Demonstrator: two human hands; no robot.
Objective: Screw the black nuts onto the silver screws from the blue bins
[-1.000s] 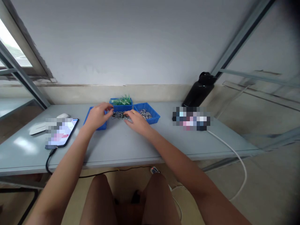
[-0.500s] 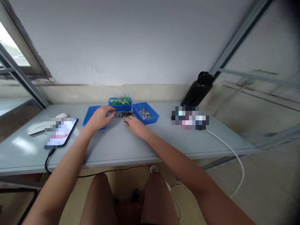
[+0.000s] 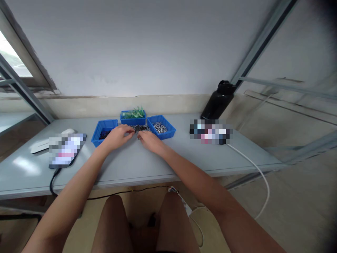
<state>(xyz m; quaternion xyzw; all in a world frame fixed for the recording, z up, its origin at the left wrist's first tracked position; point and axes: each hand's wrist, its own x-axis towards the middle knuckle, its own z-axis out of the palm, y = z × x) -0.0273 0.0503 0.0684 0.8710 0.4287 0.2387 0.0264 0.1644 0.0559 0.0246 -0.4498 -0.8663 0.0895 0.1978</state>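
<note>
A loose pile of small dark and silvery metal pieces [image 3: 139, 128] lies on the table between the blue trays. My left hand [image 3: 118, 137] is at the pile's left front, thumb and fingertips drawn together in a pinch. What is between them is too small to name. Just to the right, my right hand [image 3: 150, 141] rests at the pile's front edge, its fingers closed around something small and dark that I cannot make out. The fingertips of both hands are close together. Left of my left hand stands a blue tray [image 3: 95, 137] with dark small parts inside.
Behind the pile, a blue tray [image 3: 133, 121] holds green strips [image 3: 134, 113]. Another blue tray [image 3: 171, 133] on the right holds silvery pins [image 3: 159, 127]. A black bottle [image 3: 218, 102], a cabled phone [image 3: 70, 151] and a white mouse [image 3: 68, 131] are farther out.
My left hand has moved right and slightly down, away from the left tray, toward my right hand, and its fingers have closed up. My right hand stays by the pile. The view shifts slightly.
</note>
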